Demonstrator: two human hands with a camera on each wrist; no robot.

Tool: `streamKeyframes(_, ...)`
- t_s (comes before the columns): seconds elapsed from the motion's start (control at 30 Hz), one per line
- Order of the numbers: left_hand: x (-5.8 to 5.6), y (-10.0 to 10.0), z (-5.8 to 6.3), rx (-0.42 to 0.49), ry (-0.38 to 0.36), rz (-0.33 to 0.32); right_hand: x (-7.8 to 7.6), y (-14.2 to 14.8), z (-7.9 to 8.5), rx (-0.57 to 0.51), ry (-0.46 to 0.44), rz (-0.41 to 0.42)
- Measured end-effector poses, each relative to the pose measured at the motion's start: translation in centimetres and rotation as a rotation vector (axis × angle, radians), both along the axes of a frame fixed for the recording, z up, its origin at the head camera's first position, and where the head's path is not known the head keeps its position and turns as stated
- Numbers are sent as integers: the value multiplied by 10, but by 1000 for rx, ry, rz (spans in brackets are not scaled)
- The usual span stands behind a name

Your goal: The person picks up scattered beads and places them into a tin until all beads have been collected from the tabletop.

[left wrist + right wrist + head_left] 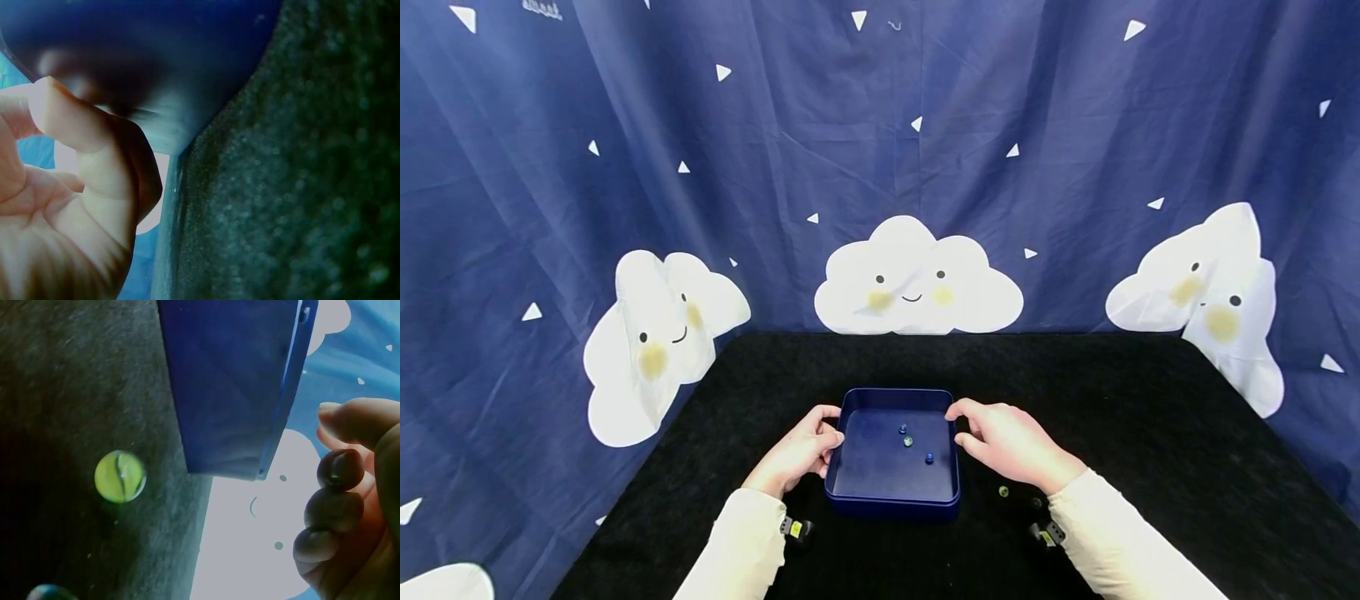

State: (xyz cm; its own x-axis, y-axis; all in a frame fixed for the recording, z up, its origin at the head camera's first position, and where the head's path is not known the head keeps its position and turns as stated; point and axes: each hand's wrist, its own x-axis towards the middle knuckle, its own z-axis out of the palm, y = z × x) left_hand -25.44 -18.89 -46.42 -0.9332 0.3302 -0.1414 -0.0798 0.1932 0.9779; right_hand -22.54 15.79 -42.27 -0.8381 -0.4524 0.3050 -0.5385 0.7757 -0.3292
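A shallow dark blue square box (891, 508) has three small marbles inside: a blue marble (903, 429), a greenish clear marble (908, 442) and another blue marble (929, 458). My left hand (801, 450) grips the box's left wall, thumb at the rim and fingers against the outside. In the left wrist view, the bent fingers (94, 137) press up to the blue wall. My right hand (1011, 437) hovers at the right rim with loosely curled fingers. The right wrist view shows a gap between those fingers (334, 509) and the box wall (231, 394); nothing shows in them.
On the black cloth (1150, 433) right of the box lies a yellow-green marble (1003, 492), with a dark marble (1037, 502) near the right sleeve. Behind the cloth hangs a blue curtain (760, 167) with white clouds.
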Motion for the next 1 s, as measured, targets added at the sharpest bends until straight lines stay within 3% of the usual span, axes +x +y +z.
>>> streamKeyframes(0.63,0,-1,-1,0,-2,11,5,39,-5,-33,-72,-72)
streamKeyframes(1.0,-1,1,-1,1,-6,3,0,95,-18,-59,-158,-118)
